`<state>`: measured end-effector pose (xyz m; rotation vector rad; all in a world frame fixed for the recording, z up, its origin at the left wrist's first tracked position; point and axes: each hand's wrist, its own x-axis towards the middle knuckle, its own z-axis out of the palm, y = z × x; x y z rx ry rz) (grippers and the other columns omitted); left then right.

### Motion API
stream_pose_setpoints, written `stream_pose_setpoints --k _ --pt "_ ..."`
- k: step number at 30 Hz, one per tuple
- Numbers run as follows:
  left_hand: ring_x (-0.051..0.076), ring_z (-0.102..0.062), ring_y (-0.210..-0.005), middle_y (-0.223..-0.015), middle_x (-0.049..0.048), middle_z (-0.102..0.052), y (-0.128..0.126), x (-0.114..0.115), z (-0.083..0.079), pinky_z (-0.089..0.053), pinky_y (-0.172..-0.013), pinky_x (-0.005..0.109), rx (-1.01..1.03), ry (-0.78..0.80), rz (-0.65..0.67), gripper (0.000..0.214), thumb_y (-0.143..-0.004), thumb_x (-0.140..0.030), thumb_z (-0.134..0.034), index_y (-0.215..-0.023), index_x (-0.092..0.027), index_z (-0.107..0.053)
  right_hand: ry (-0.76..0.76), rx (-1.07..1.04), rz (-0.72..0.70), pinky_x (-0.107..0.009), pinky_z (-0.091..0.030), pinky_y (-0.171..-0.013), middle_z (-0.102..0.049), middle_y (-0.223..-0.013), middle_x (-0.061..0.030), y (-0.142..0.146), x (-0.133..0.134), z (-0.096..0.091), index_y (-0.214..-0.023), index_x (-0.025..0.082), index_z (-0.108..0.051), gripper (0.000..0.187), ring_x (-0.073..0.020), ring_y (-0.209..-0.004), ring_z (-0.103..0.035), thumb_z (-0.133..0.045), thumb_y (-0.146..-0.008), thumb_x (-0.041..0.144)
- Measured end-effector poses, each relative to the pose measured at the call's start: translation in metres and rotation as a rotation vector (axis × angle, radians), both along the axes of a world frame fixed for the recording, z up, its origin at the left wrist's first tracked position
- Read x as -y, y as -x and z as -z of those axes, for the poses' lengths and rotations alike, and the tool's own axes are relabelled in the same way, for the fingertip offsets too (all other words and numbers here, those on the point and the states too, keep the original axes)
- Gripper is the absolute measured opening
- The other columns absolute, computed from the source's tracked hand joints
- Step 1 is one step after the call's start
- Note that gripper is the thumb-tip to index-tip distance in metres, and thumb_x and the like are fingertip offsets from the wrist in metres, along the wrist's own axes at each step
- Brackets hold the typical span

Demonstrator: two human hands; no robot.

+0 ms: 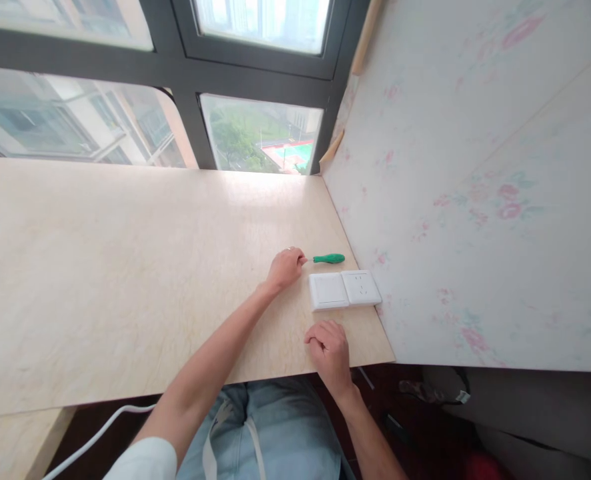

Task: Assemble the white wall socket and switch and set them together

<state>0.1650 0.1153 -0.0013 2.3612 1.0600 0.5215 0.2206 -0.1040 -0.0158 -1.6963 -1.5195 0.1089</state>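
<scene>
A green-handled screwdriver (329,259) lies on the ledge near the wall, its thin shaft pointing left. My left hand (286,267) reaches over and has its fingers closed at the shaft's end; the tip is hidden by them. Just in front lie two white plates side by side: a flat one (329,291) on the left and a wall socket (361,287) with its holes facing up, close to the wall. Near the front edge, my right hand (329,347) is loosely curled below the plates, with no object showing in its fingers.
The pale, marble-patterned ledge (125,280) runs to a dark-framed window (260,77) at the back. A flowered wallpapered wall (475,200) bounds it on the right, its paper peeling by the frame. A white cable (100,430) hangs below the front edge.
</scene>
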Motion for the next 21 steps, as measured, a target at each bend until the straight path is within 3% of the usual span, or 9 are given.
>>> stream_pose_setpoints --k 9,14,21 --pt "0.021 -0.065 -0.092 -0.096 0.007 -0.073 -0.024 -0.007 0.001 -0.048 -0.09 0.036 0.019 0.043 0.127 0.017 -0.093 -0.022 -0.055 -0.092 -0.019 -0.072 0.033 -0.091 -0.016 -0.032 -0.033 -0.071 -0.059 -0.067 0.0009 0.002 -0.002 -0.002 -0.059 0.021 -0.053 0.032 -0.0174 -0.072 -0.051 -0.043 -0.07 -0.008" --pt "0.02 -0.065 -0.088 -0.09 0.005 -0.075 -0.026 -0.005 0.0 -0.047 -0.089 0.034 0.044 0.079 0.179 0.015 -0.09 -0.026 -0.061 -0.088 -0.019 -0.074 0.045 -0.093 -0.013 -0.032 -0.032 -0.072 -0.06 -0.067 0.0012 0.002 -0.002 -0.001 -0.06 0.02 -0.052 0.031 -0.0169 -0.072 -0.051 -0.042 -0.069 -0.008" --pt "0.017 -0.064 -0.075 -0.08 0.0031 -0.074 -0.022 -0.012 0.003 -0.045 -0.076 0.029 0.096 0.115 0.227 0.018 -0.086 -0.03 -0.065 -0.079 -0.018 -0.076 0.055 -0.052 0.008 -0.032 -0.031 -0.07 -0.059 -0.066 0.0012 0.003 -0.003 0.0 -0.061 0.021 -0.049 0.031 -0.0174 -0.071 -0.05 -0.041 -0.069 -0.008"
